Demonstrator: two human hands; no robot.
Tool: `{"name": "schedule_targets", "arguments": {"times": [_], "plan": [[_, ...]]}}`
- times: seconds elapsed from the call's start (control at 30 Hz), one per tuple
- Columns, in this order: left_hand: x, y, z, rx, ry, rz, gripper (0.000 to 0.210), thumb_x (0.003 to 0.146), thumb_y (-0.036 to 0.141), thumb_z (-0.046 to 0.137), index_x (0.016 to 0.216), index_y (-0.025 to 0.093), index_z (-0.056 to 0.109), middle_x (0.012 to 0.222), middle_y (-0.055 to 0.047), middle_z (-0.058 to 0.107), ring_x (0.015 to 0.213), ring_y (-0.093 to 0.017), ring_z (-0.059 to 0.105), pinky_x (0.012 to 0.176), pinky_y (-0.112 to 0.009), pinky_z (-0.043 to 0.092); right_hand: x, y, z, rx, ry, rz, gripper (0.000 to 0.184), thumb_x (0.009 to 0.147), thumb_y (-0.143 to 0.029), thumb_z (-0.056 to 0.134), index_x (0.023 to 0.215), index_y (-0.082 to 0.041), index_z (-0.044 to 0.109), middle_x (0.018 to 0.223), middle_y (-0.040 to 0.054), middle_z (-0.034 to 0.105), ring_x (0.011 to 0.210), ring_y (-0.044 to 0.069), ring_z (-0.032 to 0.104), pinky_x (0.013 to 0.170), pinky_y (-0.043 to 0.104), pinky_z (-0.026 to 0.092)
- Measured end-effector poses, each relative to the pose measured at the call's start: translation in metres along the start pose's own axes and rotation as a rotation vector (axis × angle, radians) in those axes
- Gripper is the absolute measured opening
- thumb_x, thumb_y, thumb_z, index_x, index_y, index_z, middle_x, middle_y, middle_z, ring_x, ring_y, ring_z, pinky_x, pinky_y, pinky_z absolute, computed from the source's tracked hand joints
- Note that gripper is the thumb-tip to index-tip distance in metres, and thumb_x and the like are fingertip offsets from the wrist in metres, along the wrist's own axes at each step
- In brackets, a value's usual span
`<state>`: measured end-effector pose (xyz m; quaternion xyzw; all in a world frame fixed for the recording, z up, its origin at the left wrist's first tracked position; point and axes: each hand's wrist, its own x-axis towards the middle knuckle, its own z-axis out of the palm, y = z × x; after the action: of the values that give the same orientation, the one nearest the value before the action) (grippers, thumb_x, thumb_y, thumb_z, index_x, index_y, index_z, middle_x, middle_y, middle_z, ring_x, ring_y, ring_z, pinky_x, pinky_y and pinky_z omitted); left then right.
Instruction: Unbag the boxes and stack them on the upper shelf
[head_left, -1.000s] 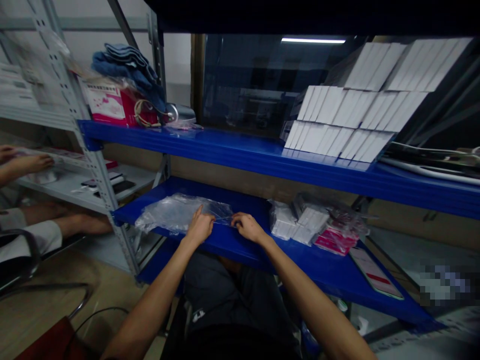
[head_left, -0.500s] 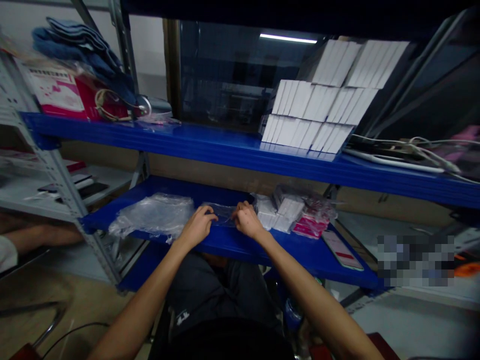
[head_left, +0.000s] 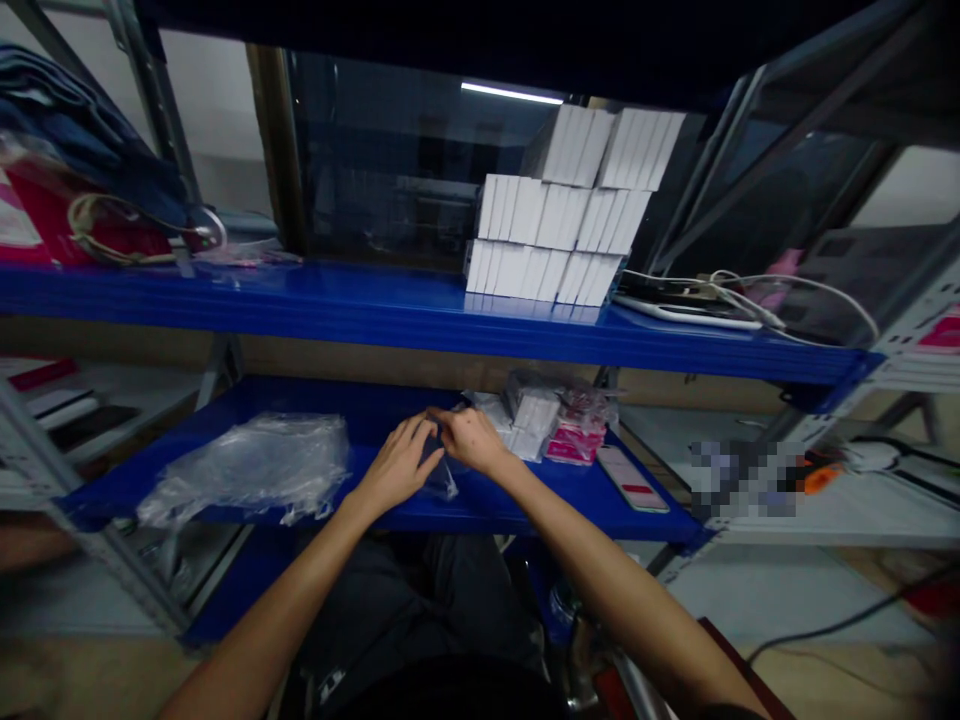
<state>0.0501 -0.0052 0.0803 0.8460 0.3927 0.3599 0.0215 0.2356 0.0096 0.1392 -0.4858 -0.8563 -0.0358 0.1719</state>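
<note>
Both my hands meet over the middle of the lower blue shelf, pinching a clear plastic bag [head_left: 442, 484] by its upper edge. My left hand [head_left: 399, 462] is closed at the fingertips on the bag, its thumb reaching toward the right. My right hand [head_left: 469, 438] grips the same edge with bent fingers. The bag hangs below the fingers, thin and see-through; its exact outline is hard to make out. To the left lies a heap of clear plastic bags [head_left: 259, 460]. Just right of my right hand stand wrapped white boxes [head_left: 531, 415] and pink boxes [head_left: 574, 445].
A phone [head_left: 631, 478] lies at the right end of the lower shelf [head_left: 517, 505]. Stacked white boxes [head_left: 551, 210] stand on the upper blue shelf [head_left: 352, 305], beside white cables [head_left: 742, 290]. Metal posts [head_left: 112, 560] flank the shelf.
My hands have come together from apart, and the bag has gone from lying flat between them to hanging from the fingers. The view has turned to the right.
</note>
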Motion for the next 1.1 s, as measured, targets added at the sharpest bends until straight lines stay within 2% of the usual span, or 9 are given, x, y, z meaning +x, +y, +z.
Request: {"name": "schedule_targets", "arguments": {"times": [0.17,0.3,0.43,0.53,0.63,0.73,0.83,0.97,1.1], "plan": [[0.008,0.01,0.0,0.114,-0.003,-0.132,0.047,0.097,0.026,0.054,0.144,0.026,0.054,0.164,-0.016,0.03,0.143,-0.037,0.044,0.113,-0.055,0.044,-0.007,0.002,-0.01,-0.062,-0.037,-0.003,0.092,0.087,-0.025,0.068,0.165,-0.03,0.02,0.108,0.0098,0.076,0.094,0.028,0.072,0.083,0.034,0.051],[0.017,0.018,-0.009,0.242,-0.018,-0.365,0.033,0.101,0.035,0.046,0.116,0.024,0.073,0.166,-0.013,0.031,0.131,-0.038,0.057,0.106,-0.055,0.049,-0.014,-0.004,-0.019,-0.12,-0.055,-0.057,0.105,0.085,-0.019,0.069,0.166,-0.031,0.003,0.117,0.0123,0.071,0.097,0.027,0.071,0.082,0.034,0.053],[0.023,0.017,-0.02,0.352,-0.019,-0.452,0.042,0.094,0.057,0.056,0.098,0.019,0.074,0.16,-0.017,0.042,0.125,-0.043,0.06,0.101,-0.058,0.052,-0.02,-0.01,-0.028,-0.127,-0.016,-0.082,0.081,0.096,-0.014,0.052,0.164,-0.039,0.016,0.131,0.0132,0.062,0.094,0.023,0.07,0.081,0.032,0.053],[0.019,0.009,-0.022,0.313,-0.006,-0.369,0.028,0.092,0.037,0.064,0.112,0.019,0.069,0.157,-0.018,0.045,0.131,-0.038,0.057,0.107,-0.053,0.05,-0.024,-0.01,-0.034,-0.05,0.017,-0.095,0.068,0.097,-0.011,0.047,0.158,-0.034,0.03,0.134,0.012,0.06,0.099,0.022,0.069,0.086,0.032,0.053],[0.014,0.003,-0.018,0.213,-0.048,-0.137,0.034,0.09,0.011,0.054,0.119,0.023,0.068,0.167,-0.009,0.032,0.149,-0.029,0.039,0.119,-0.046,0.041,-0.026,-0.004,-0.036,0.073,0.073,-0.096,0.053,0.096,-0.009,0.045,0.147,-0.025,0.046,0.129,0.0112,0.063,0.105,0.022,0.067,0.09,0.032,0.052],[0.013,0.0,-0.007,0.156,-0.139,-0.132,0.029,0.092,0.016,0.055,0.113,0.025,0.072,0.172,-0.004,0.019,0.156,-0.035,0.025,0.121,-0.055,0.036,-0.025,0.002,-0.034,0.167,0.103,-0.171,0.042,0.094,-0.004,0.043,0.127,-0.021,0.061,0.127,0.0098,0.064,0.11,0.02,0.065,0.094,0.03,0.05],[0.018,-0.003,0.005,0.112,-0.153,-0.354,0.031,0.093,0.028,0.061,0.123,0.023,0.071,0.168,-0.012,0.028,0.143,-0.037,0.047,0.114,-0.052,0.044,-0.027,0.004,-0.035,0.14,0.062,-0.211,0.043,0.088,0.0,0.045,0.114,-0.021,0.071,0.142,0.0091,0.06,0.118,0.019,0.064,0.099,0.03,0.049],[0.02,-0.004,0.009,0.132,-0.065,-0.462,0.042,0.096,0.014,0.049,0.135,0.019,0.063,0.132,-0.013,0.066,0.114,-0.024,0.069,0.101,-0.034,0.053,-0.037,0.003,-0.039,-0.134,-0.099,-0.042,0.03,0.089,-0.011,0.053,0.103,-0.02,0.079,0.156,0.0108,0.052,0.11,0.026,0.071,0.097,0.036,0.053],[0.014,0.005,0.0,0.235,0.004,-0.493,0.039,0.094,0.023,0.055,0.131,0.023,0.066,0.116,-0.009,0.07,0.101,-0.026,0.072,0.091,-0.034,0.056,-0.046,0.01,-0.036,-0.359,-0.137,0.149,0.037,0.094,-0.035,0.06,0.126,-0.019,0.072,0.159,0.0167,0.046,0.106,0.032,0.073,0.091,0.041,0.056]]}}
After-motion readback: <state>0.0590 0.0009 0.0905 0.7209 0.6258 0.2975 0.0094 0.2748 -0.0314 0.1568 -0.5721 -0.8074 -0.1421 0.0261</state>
